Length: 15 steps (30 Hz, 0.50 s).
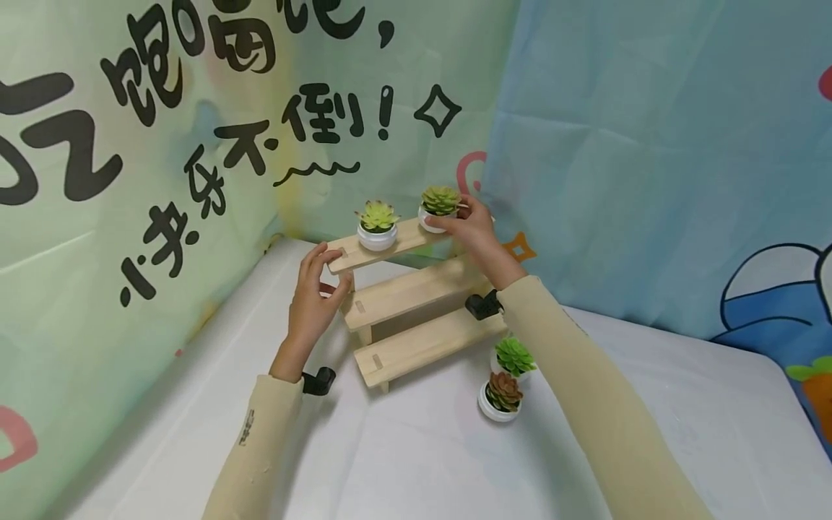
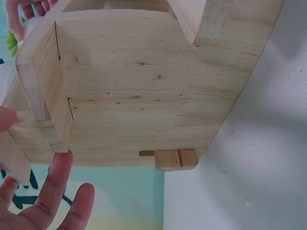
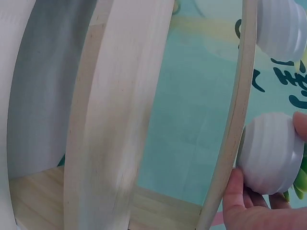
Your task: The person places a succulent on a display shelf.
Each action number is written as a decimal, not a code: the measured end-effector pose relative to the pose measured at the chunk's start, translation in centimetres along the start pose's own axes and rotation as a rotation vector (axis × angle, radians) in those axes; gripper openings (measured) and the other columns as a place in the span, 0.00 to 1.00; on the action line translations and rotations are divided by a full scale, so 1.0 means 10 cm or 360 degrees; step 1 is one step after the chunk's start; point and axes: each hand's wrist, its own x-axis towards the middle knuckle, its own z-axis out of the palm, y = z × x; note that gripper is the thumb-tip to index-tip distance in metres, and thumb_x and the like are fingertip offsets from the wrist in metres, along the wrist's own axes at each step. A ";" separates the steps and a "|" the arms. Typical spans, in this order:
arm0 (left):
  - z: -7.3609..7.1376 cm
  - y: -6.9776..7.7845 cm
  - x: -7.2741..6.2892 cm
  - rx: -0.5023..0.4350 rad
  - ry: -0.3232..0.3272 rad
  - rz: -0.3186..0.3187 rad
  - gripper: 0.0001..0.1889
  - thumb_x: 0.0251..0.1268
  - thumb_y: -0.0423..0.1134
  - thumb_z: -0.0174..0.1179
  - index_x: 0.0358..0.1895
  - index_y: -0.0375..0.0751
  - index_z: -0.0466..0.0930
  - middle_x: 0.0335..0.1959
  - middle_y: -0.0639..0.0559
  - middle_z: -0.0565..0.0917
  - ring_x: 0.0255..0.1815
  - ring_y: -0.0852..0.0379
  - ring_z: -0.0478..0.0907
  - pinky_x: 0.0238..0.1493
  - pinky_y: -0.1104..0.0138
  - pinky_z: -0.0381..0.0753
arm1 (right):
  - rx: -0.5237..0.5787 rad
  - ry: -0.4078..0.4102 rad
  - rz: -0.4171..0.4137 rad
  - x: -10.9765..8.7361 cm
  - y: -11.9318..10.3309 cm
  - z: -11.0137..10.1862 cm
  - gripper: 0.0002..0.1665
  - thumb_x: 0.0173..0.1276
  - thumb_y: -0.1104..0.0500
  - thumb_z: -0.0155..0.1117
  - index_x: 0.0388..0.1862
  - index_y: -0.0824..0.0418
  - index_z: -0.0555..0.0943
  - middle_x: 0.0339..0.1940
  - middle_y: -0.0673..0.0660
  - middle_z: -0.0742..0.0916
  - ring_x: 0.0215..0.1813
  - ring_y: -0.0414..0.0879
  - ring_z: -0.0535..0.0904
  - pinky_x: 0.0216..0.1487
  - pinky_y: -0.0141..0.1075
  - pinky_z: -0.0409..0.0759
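Observation:
A three-step wooden stand (image 1: 416, 294) stands on the white table. My right hand (image 1: 473, 230) grips a small potted succulent (image 1: 440, 206) by its white pot at the right part of the top step; the right wrist view shows fingers around the pot (image 3: 271, 153). Left of it on that step sits a second potted succulent (image 1: 377, 227), pale green with pinkish tips. My left hand (image 1: 312, 300) is at the stand's left end, its fingers fairly straight. One fingertip (image 2: 62, 160) touches a step's end in the left wrist view.
Two more potted succulents stand on the table right of the lowest step: a bright green one (image 1: 515, 357), partly behind the right sleeve, and a reddish-brown one (image 1: 503, 393). Printed cloth backdrops (image 1: 390, 166) rise behind and to the left of the stand.

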 end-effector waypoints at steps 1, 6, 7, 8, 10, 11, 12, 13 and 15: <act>0.00 0.00 -0.01 0.0005 0.0001 -0.0003 0.22 0.69 0.38 0.59 0.65 0.44 0.71 0.74 0.47 0.60 0.34 0.43 0.80 0.40 0.55 0.82 | 0.0001 -0.0013 -0.0006 0.00 0.01 0.00 0.40 0.65 0.63 0.68 0.73 0.64 0.62 0.69 0.63 0.72 0.68 0.53 0.69 0.66 0.42 0.71; 0.01 -0.01 -0.04 0.0035 0.0006 -0.0021 0.22 0.69 0.38 0.60 0.65 0.44 0.71 0.74 0.47 0.60 0.34 0.43 0.81 0.37 0.56 0.82 | -0.0027 -0.0062 0.0000 0.01 0.04 0.00 0.40 0.65 0.63 0.67 0.73 0.64 0.61 0.69 0.62 0.72 0.69 0.53 0.68 0.68 0.41 0.68; 0.01 -0.01 -0.04 0.0036 0.0006 -0.0019 0.22 0.69 0.38 0.60 0.65 0.44 0.71 0.74 0.47 0.60 0.34 0.43 0.81 0.37 0.56 0.82 | -0.0030 -0.0057 0.0000 0.01 0.04 -0.01 0.40 0.65 0.63 0.67 0.72 0.65 0.61 0.69 0.62 0.72 0.69 0.53 0.68 0.68 0.41 0.68; 0.01 -0.01 -0.03 0.0035 0.0005 -0.0013 0.22 0.69 0.38 0.60 0.65 0.44 0.71 0.74 0.47 0.60 0.34 0.43 0.81 0.36 0.57 0.82 | -0.0031 -0.0049 0.0001 0.01 0.04 -0.01 0.40 0.65 0.63 0.68 0.72 0.65 0.61 0.69 0.62 0.72 0.69 0.53 0.68 0.68 0.41 0.68; 0.02 0.00 -0.03 0.0028 0.0001 -0.0003 0.22 0.69 0.38 0.60 0.65 0.44 0.71 0.75 0.47 0.59 0.35 0.44 0.80 0.35 0.60 0.82 | -0.0040 -0.0021 0.0004 0.02 0.04 -0.02 0.39 0.65 0.62 0.68 0.71 0.65 0.62 0.68 0.62 0.72 0.68 0.53 0.68 0.67 0.42 0.69; 0.02 0.00 -0.02 0.0028 0.0000 0.0003 0.22 0.69 0.38 0.60 0.65 0.44 0.71 0.75 0.47 0.59 0.35 0.44 0.80 0.35 0.61 0.81 | -0.0041 -0.0013 0.0003 0.02 0.04 -0.02 0.38 0.65 0.62 0.68 0.71 0.66 0.63 0.68 0.62 0.72 0.68 0.54 0.68 0.67 0.42 0.69; 0.02 0.00 -0.02 0.0024 0.0001 0.0007 0.22 0.69 0.38 0.60 0.65 0.44 0.71 0.75 0.47 0.59 0.35 0.44 0.80 0.34 0.62 0.81 | -0.0041 -0.0010 0.0002 0.02 0.04 -0.03 0.38 0.65 0.62 0.68 0.71 0.66 0.63 0.68 0.62 0.72 0.68 0.54 0.68 0.67 0.42 0.69; 0.03 0.00 -0.02 0.0020 0.0003 0.0014 0.22 0.69 0.38 0.60 0.65 0.44 0.71 0.75 0.46 0.59 0.35 0.43 0.80 0.34 0.63 0.80 | -0.0041 -0.0015 0.0001 0.02 0.04 -0.04 0.38 0.65 0.62 0.68 0.71 0.66 0.63 0.68 0.62 0.72 0.68 0.54 0.68 0.67 0.42 0.69; 0.04 0.00 -0.02 0.0020 0.0005 0.0016 0.22 0.69 0.38 0.60 0.65 0.44 0.71 0.75 0.46 0.60 0.35 0.44 0.80 0.34 0.64 0.80 | -0.0047 -0.0028 -0.0004 0.02 0.04 -0.05 0.38 0.65 0.61 0.68 0.71 0.66 0.63 0.69 0.62 0.71 0.68 0.54 0.68 0.67 0.42 0.69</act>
